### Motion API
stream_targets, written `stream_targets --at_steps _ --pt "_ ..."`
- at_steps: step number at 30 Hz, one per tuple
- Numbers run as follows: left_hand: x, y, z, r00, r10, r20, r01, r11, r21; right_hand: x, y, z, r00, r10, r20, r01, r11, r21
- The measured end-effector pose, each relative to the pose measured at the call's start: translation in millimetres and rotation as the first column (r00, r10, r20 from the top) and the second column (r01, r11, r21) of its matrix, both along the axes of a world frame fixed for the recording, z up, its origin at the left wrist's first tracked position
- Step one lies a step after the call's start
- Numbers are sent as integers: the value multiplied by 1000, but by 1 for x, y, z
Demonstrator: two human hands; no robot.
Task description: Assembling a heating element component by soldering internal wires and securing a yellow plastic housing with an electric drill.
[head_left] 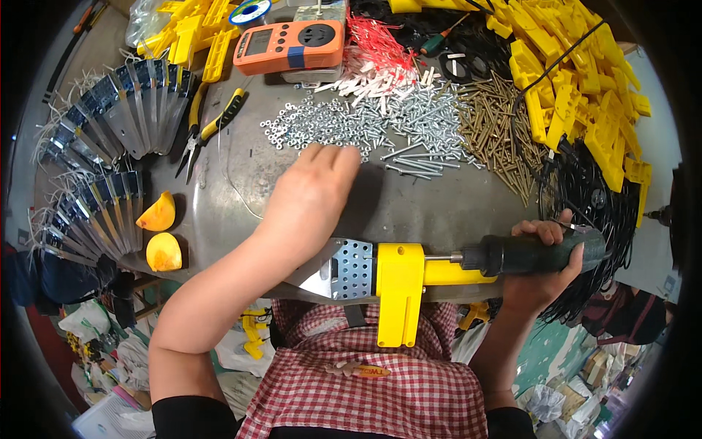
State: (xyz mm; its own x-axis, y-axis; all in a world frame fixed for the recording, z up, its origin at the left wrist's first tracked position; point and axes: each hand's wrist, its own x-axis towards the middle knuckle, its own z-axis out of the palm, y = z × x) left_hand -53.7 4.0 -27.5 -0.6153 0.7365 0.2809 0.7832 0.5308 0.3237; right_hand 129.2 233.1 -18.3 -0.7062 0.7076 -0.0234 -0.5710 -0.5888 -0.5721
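Bench: grey tabletop [431, 208], piled with hardware; cluttered green floor [528, 353] beyond.
Yellow piece [400, 296]: angular plastic, at the bench's near edge, beside a perforated metal plate [352, 271].
Right hand [537, 284]: wrapped around a dark power screwdriver [504, 254], its bit at the yellow piece's right side.
Left hand [314, 186]: beyond the yellow piece, fingers bent together at the silver nuts [296, 124]; cannot tell if gripping any.

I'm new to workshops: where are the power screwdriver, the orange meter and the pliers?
Power screwdriver [503, 255]: head view, dark body.
Orange meter [288, 44]: head view, front face.
Pliers [194, 132]: head view, near the pivot.
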Motion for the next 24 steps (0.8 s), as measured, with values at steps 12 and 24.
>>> stream_targets --at_steps 12,24 --pt "48 -40 11 884 -116 453 -1 969 249 1 -4 2 999 16 -29 -17 999 -28" --pt "60 -40 -6 877 -131 462 -55 928 369 -5 -3 -4 982 36 -186 -50 996 -68"
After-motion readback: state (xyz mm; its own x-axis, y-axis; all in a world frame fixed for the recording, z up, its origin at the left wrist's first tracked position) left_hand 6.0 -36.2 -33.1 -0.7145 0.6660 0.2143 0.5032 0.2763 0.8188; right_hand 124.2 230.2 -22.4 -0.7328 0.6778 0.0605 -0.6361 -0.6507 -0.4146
